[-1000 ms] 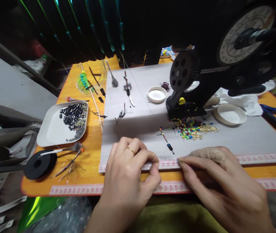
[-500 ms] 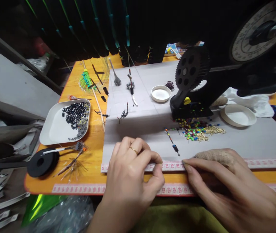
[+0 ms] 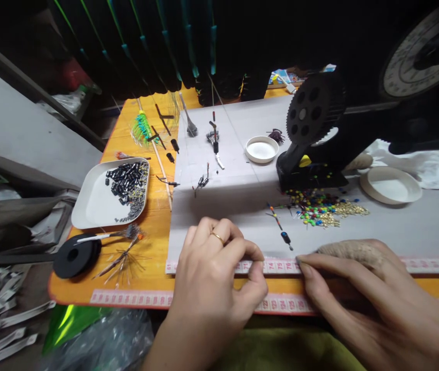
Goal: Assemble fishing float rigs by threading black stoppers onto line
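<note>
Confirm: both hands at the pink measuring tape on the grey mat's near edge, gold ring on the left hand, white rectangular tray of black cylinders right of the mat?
Wrong side. The head view shows the white rectangular tray of black cylinders left of the grey mat. The rest holds: the left hand, with its gold ring, and the right hand are at the pink measuring tape.

A white tray (image 3: pixel 96 206) holding small black tubes (image 3: pixel 124 180) is set on the orange desk (image 3: pixel 153 226), with a black spool (image 3: pixel 74 256) just in front of it. On the grey sheet (image 3: pixel 235 206) a black geared machine (image 3: pixel 312 149) is placed between a small white dish (image 3: pixel 262 149) and a larger dish (image 3: pixel 390 185). A heap of coloured beads (image 3: pixel 320 208) is scattered before the machine.
</note>
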`<state>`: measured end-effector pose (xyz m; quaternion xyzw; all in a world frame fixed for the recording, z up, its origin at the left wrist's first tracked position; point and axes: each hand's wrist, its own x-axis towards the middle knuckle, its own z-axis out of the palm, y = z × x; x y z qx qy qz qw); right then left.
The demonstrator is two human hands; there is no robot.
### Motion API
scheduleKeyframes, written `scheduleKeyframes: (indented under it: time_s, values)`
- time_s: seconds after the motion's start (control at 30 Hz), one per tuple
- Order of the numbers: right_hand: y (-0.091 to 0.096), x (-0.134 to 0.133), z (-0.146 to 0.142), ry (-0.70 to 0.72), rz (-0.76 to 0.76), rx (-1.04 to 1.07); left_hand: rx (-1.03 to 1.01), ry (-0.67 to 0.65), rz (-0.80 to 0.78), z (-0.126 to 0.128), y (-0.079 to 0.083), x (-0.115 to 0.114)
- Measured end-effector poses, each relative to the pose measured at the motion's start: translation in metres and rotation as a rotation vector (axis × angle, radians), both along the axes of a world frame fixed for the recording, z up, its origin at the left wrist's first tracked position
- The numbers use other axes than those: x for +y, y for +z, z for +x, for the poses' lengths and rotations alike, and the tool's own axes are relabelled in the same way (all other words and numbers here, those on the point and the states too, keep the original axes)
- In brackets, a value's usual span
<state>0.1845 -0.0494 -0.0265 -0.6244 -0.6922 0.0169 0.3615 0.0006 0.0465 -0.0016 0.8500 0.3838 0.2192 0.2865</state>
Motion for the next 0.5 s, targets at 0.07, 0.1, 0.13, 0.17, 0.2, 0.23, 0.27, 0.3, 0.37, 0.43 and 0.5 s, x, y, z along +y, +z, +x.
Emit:
scheduleKeyframes:
  time_s: [0.07, 0.1, 0.13, 0.17, 0.2, 0.23, 0.27, 0.3, 0.37, 0.43, 0.5]
  values:
    - [0.0, 0.002, -0.001, -0.006, -0.005, 0.0, 0.002, 0.001, 0.007, 0.0, 0.0, 0.001]
    - [0.001, 0.002, -0.001, -0.015, -0.005, 0.003, 0.003, -0.001, 0.012, -0.001, 0.0, 0.001]
    - [0.001, 0.003, -0.001, -0.028, -0.002, 0.007, -0.001, -0.006, 0.023, -0.002, 0.0, 0.001]
    - [0.001, 0.003, -0.002, -0.04, 0.005, 0.014, -0.017, -0.011, 0.041, -0.003, 0.0, 0.0]
    - [0.002, 0.002, -0.002, -0.05, 0.014, 0.024, -0.045, -0.016, 0.065, -0.004, 0.0, -0.001]
    - [0.002, 0.001, -0.003, -0.06, 0.027, 0.039, -0.084, -0.019, 0.096, -0.005, 0.0, -0.003]
    - [0.002, -0.002, -0.005, -0.07, 0.041, 0.058, -0.13, -0.018, 0.134, -0.006, 0.001, -0.006]
    - [0.002, -0.005, -0.007, -0.086, 0.052, 0.088, -0.177, -0.012, 0.175, -0.006, 0.002, -0.01]
    - [0.001, -0.012, -0.013, -0.118, 0.065, 0.226, -0.253, 0.004, 0.255, -0.007, 0.003, -0.019]
    - [0.001, -0.018, -0.021, -0.062, -0.001, 0.54, -0.308, 0.014, 0.308, -0.007, 0.002, -0.03]
    - [0.003, -0.022, -0.03, 0.102, -0.165, 0.95, -0.346, 0.008, 0.289, -0.009, -0.002, -0.04]
